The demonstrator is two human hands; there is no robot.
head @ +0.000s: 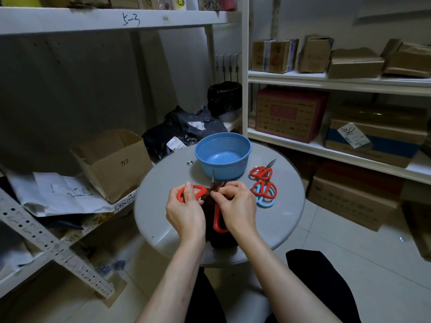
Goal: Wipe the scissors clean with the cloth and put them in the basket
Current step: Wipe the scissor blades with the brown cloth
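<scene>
Left hand [185,212] grips red-handled scissors [198,194], spread open; right hand [235,206] pinches dark cloth [215,238] around the blade. Blue basket [222,155] sits just beyond, spare scissors [263,183] beside it.

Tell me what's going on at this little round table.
A person is cleaning red-handled scissors: the left hand grips a handle loop while the right hand pinches a dark cloth around the blades. The blue basket holds no scissors yet. Three more pairs lie on the table beside it, apparently waiting.
</scene>
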